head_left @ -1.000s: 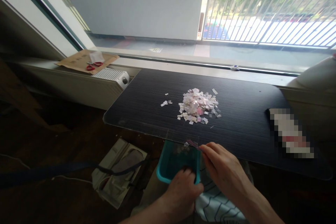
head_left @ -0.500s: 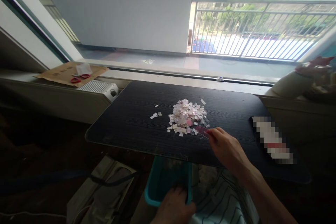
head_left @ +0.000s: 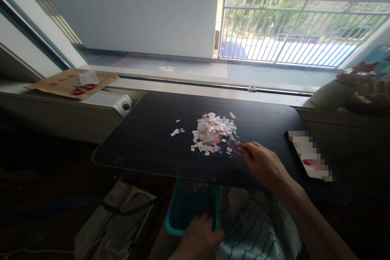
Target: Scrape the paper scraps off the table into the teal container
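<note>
A heap of small cut paper pieces lies on the black tabletop. My right hand is closed on a thin, translucent pink plastic piece, whose free end lies at the right edge of the heap. Below the table's front edge, my left hand grips the near right rim of a teal plastic bin, thumb outside and fingers reaching inside. The bin's contents are mostly in shadow.
On the table's right lies a dark-edged, blurred-out object. Several loose paper bits sit left of the heap. Red-handled scissors rest on a brown envelope by the window. A white vase stands at far right.
My right hand and the pink plastic piece have drawn slightly right, away from the heap. The left hand keeps its grip on the bin. The whole view has shifted a little.
</note>
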The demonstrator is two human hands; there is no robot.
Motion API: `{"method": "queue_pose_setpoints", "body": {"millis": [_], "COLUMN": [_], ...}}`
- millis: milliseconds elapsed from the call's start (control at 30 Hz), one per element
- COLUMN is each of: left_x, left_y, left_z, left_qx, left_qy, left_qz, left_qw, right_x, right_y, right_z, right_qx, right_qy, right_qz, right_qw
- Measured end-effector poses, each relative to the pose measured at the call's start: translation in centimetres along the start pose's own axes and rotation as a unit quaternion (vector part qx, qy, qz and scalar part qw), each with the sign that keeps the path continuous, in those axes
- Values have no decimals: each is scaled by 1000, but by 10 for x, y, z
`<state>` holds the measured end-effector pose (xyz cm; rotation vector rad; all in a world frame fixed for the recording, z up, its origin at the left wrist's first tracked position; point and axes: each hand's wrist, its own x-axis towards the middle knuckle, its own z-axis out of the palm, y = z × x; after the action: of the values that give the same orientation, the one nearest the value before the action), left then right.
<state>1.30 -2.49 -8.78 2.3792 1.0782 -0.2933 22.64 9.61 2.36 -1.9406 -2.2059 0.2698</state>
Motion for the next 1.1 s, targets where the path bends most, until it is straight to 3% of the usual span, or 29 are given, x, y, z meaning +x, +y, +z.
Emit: {"method": "queue_pose_setpoints", "body": {"millis": [100,233,333,433,533,667,800,1100], "left_x": [-1,-1,0,-1,-2,-3,0,1], "left_y": [1,1,1,1,3,5,2,-1], "left_z": [1,0,-1,-2,-3,-4,0,3], "left_qx": [-13,-26,-39,-41,-31,-12,-13,-22], "left_qy": [8,17,26,34,32,25,11,26], "left_qz": [-7,0,6,5,2,-3,-10,4], "left_qw": [1000,1000,999,999,999,1000,1000,999], "right_x": [-13,-56,-91,-106,-87,-29,12,-5], "right_y": [9,21,21,16,10,3,-7,5], "right_z": [-3,-2,-1,-5,-9,-2,7,4], "right_qx": [-5,51,86,96,84,76,44,52], "right_qy": [-9,-28,-48,-42,0,55,44,22], "right_qz": [8,-12,-31,-39,-33,-28,-5,-18], "right_qw": [1000,998,995,994,996,995,998,998]}}
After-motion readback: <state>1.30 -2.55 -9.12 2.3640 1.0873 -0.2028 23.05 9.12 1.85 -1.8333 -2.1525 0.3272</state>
